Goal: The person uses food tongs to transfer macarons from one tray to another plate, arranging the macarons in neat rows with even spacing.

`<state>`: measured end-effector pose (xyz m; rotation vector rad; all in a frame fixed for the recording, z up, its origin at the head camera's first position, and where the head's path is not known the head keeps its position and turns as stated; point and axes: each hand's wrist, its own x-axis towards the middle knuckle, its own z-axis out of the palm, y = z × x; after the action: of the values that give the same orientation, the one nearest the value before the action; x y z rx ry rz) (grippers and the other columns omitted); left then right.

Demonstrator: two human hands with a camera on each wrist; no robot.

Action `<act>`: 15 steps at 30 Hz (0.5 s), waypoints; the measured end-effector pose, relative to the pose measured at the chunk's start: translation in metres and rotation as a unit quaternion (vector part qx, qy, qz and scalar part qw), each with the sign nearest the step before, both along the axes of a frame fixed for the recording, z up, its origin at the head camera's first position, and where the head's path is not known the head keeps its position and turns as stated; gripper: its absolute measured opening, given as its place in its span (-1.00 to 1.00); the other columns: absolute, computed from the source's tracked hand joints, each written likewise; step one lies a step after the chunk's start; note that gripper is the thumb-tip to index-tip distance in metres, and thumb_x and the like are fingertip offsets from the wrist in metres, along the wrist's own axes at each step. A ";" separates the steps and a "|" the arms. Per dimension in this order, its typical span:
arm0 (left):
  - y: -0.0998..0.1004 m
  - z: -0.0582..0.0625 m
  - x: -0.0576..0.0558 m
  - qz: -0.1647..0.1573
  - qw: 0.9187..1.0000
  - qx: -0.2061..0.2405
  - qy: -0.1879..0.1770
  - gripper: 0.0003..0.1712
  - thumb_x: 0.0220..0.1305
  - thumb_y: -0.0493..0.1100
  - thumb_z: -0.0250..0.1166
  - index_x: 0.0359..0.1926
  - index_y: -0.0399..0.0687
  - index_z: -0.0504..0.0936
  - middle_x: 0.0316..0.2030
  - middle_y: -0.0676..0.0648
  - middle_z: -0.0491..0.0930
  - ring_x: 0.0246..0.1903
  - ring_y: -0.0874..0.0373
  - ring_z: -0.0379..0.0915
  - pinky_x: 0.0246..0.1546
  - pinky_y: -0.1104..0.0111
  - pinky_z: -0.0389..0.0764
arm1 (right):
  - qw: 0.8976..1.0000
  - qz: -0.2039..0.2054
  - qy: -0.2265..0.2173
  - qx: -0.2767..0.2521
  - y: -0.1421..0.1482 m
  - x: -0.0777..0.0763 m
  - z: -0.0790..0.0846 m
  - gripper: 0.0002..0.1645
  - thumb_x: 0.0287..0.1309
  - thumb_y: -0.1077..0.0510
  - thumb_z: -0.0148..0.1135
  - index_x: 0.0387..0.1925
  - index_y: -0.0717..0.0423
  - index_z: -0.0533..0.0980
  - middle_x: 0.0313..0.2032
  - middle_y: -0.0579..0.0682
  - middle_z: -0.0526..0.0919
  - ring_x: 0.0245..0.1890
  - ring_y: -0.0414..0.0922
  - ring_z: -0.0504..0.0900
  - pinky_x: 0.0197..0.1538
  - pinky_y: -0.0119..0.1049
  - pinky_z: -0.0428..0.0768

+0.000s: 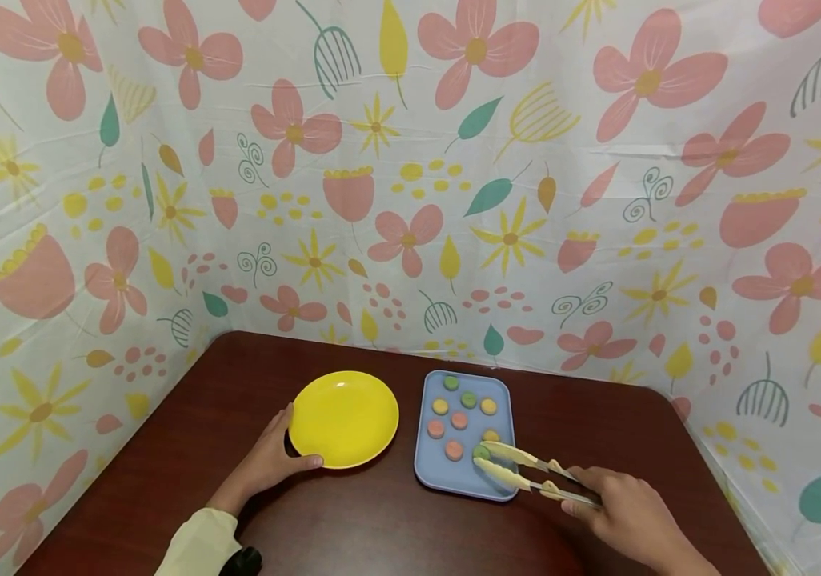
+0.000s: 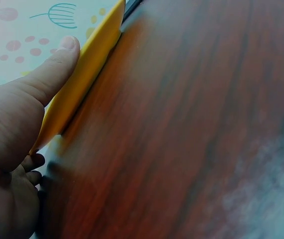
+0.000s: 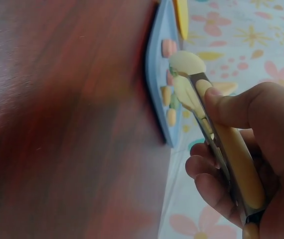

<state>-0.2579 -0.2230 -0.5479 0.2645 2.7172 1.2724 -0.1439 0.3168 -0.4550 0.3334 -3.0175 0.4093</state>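
My left hand grips the near-left rim of a round yellow plate. In the left wrist view, the thumb lies along the plate's edge with curled fingers below. My right hand holds metal tongs with cream tips and handle grips. Those tips straddle a green round piece on the blue tray; whether they pinch it I cannot tell. Beside it sits a yellow piece, partly hidden by the tongs. Several other pink, yellow and green pieces lie spread over the tray.
Plate and tray stand side by side on a dark brown wooden table, a narrow gap between them. Flower-patterned cloth hangs behind the table and along its sides. A pale sleeve covers the left forearm.
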 end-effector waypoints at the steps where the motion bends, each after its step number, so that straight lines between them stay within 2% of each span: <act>1: 0.000 0.000 0.000 0.000 1.000 0.001 0.000 0.51 0.05 0.31 0.54 0.64 -0.21 -0.27 0.59 -0.37 -0.19 0.56 -0.36 -0.25 0.40 -0.33 0.08 | 1.000 0.005 0.007 0.000 -0.001 -0.001 0.001 -0.46 0.07 -0.17 0.52 0.02 0.03 0.72 -0.19 -0.20 0.75 -0.34 -0.25 0.68 -0.33 -0.15 0.59; 7: 0.000 -0.001 0.000 0.000 1.000 -0.001 0.005 0.51 0.04 0.30 0.55 0.63 -0.22 -0.27 0.59 -0.38 -0.19 0.55 -0.37 -0.23 0.39 -0.33 0.09 | 0.999 0.019 0.034 -0.007 -0.014 -0.013 0.008 -0.46 0.10 -0.14 0.52 0.05 0.05 0.72 -0.16 -0.14 0.76 -0.35 -0.28 0.65 -0.34 -0.20 0.57; 15: 0.000 0.000 0.001 0.000 1.000 -0.004 0.009 0.52 0.04 0.30 0.55 0.63 -0.22 -0.27 0.59 -0.37 -0.20 0.55 -0.37 -0.23 0.39 -0.33 0.11 | 0.996 0.042 0.080 -0.022 -0.046 -0.037 0.018 -0.45 0.12 -0.12 0.51 0.06 0.09 0.71 -0.16 -0.08 0.77 -0.35 -0.22 0.65 -0.33 -0.15 0.57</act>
<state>-0.2571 -0.2233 -0.5478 0.2769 2.7367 1.2665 -0.1812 0.2708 -0.4368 0.4677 -2.8412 0.4332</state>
